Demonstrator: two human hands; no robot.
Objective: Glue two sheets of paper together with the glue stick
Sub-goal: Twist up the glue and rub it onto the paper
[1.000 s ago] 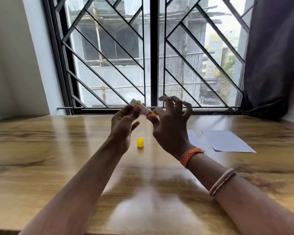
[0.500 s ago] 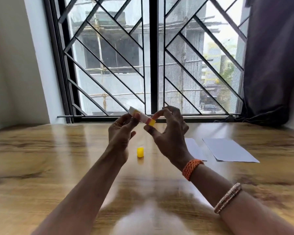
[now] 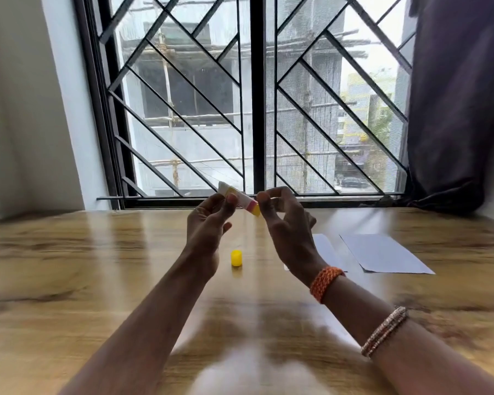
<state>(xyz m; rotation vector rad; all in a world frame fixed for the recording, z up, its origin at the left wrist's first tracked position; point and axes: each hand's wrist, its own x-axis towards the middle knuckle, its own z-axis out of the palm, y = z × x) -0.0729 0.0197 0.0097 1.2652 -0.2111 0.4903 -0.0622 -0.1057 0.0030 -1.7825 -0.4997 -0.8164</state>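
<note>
Glossy wood-grain table (image 3: 69, 280) set against a black-barred window (image 3: 254, 109) — dark curtain (image 3: 462, 95) at right. White-and-yellow glue stick (image 3: 240, 201) held raised, left hand (image 3: 208, 223) clamped on its body, right hand (image 3: 285, 223) pinching its yellow base. Small yellow plastic cap (image 3: 236, 258) upright on the table — two white paper sheets (image 3: 382, 253) lie flat, right.

One glue stick (image 3: 239, 198), one yellow cap (image 3: 236, 258), two paper sheets (image 3: 382, 253) (image 3: 324, 249), two hands (image 3: 208, 220) (image 3: 285, 223).
</note>
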